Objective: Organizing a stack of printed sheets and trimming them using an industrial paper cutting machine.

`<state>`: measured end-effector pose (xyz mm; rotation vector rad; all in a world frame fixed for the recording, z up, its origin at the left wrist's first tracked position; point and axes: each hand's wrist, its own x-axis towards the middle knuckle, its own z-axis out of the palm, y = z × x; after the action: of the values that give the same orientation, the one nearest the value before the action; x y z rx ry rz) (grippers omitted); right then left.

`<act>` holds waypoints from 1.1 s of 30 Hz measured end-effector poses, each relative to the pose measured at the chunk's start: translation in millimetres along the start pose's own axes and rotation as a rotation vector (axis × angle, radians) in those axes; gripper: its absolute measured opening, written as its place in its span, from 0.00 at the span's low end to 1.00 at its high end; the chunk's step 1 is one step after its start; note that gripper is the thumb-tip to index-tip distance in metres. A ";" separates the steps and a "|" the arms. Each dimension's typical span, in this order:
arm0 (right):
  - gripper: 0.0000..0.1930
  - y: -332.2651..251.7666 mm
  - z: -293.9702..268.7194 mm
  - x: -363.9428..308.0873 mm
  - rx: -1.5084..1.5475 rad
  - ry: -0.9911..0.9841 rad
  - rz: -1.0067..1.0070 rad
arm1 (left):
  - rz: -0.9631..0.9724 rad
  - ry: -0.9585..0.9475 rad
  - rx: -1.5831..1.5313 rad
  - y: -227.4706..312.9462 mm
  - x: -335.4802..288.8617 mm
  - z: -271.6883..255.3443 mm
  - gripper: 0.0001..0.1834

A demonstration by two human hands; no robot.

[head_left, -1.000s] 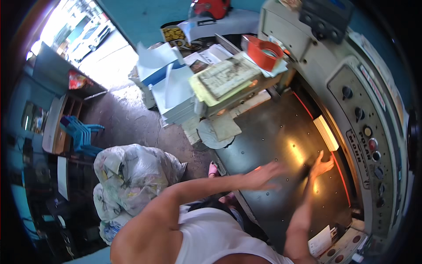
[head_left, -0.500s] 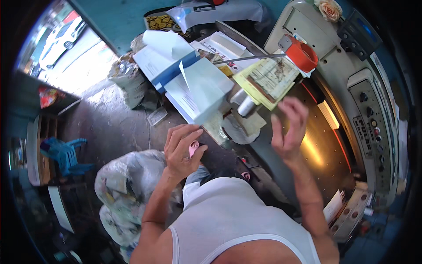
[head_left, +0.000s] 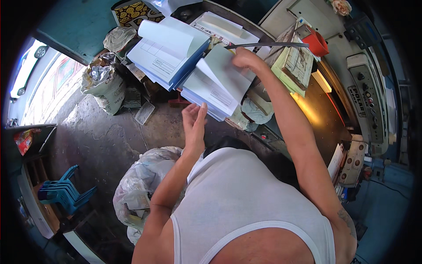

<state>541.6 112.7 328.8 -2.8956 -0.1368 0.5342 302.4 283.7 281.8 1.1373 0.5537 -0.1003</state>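
Note:
Two stacks of printed paper lie side by side, the left paper stack and the right paper stack, both with blue showing along their sides and top sheets curling up. My right hand reaches across to the far right edge of the right stack; its fingers are bent and partly hidden, so I cannot tell whether they grip a sheet. Just off the near left corner of that stack is my left hand, empty, thumb and fingers apart. A long dark strip passes just beyond my right hand.
To the right stands a cutting machine with a control panel and a brownish bed. A worn board on yellow paper and an orange-red holder sit beside it. Plastic bags, a sack and blue chairs occupy the floor.
My right hand has moved left and away from me to the right stack. My left hand has turned and opened out below that stack. The whole view has shifted.

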 end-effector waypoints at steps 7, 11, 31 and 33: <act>0.12 24.9 11.3 23.9 0.531 -0.233 0.170 | -0.199 -0.095 0.007 0.3 8.3 -2.9 0.51; 0.16 33.6 4.4 21.4 0.633 -0.279 0.259 | -0.176 -0.130 0.132 -0.9 14.8 -4.3 0.54; 0.19 27.5 -4.9 25.5 0.419 -0.371 0.172 | -0.172 -0.099 0.126 -0.9 21.8 -2.3 0.44; 0.19 20.5 -6.3 23.2 0.417 -0.407 0.177 | -0.167 -0.081 0.110 -5.9 23.8 -4.7 0.42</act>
<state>566.6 94.5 322.4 -2.3758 0.1586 1.0412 319.1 290.0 264.4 1.1871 0.5761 -0.3234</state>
